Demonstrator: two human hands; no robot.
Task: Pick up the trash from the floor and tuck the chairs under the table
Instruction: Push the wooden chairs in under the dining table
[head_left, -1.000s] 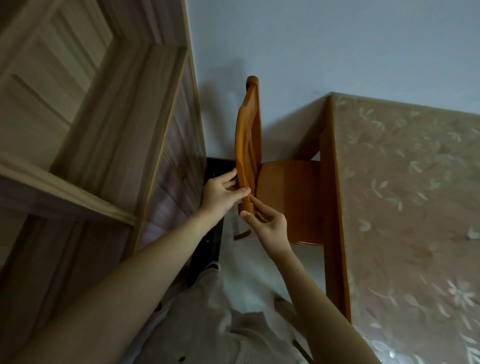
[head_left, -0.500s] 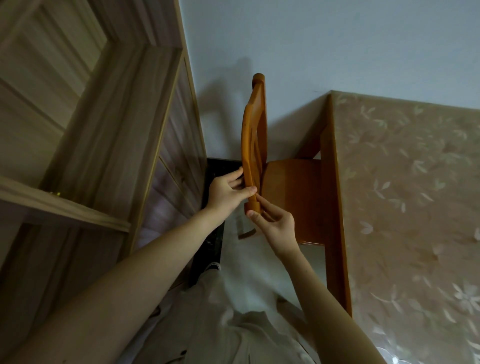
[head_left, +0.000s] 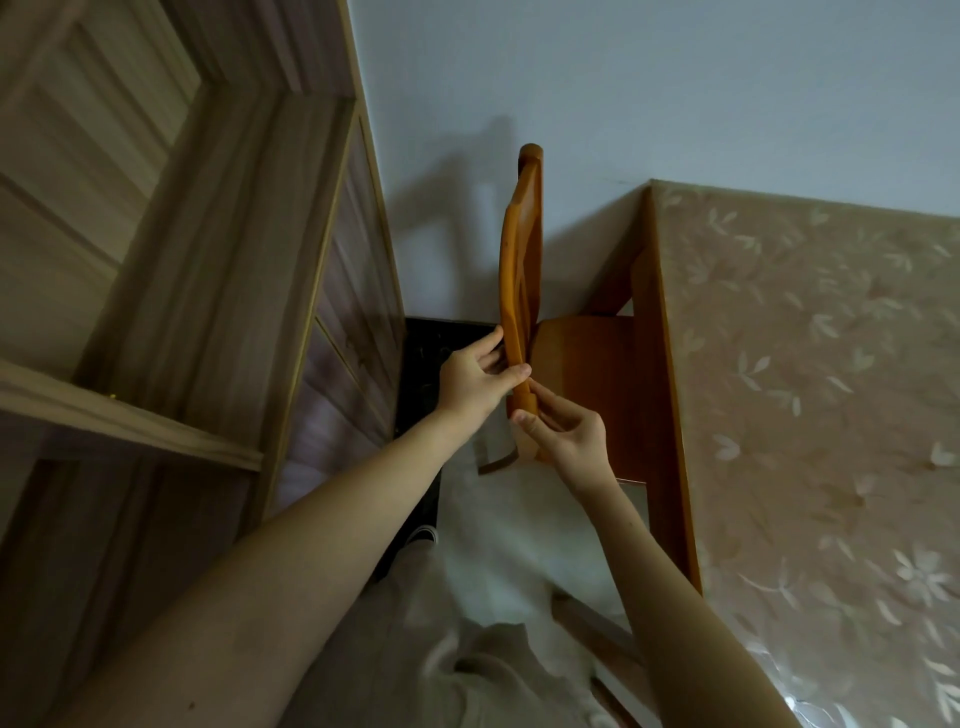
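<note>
Left hand (head_left: 475, 376) and right hand (head_left: 566, 434) both pinch the chair backrest (head_left: 517, 280). Seat (head_left: 587, 374) partly under tabletop (head_left: 810, 364). Wooden cabinet (head_left: 208, 270) close on left.

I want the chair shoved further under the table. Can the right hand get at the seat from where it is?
Probably yes. The right hand is on the chair back, and the seat lies bare just beyond, with nothing between. Only the table edge covers its far side.

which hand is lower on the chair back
The right hand, pinching the near bottom end of the chair back. The left hand grips the same edge just above it, from the cabinet side.
</note>
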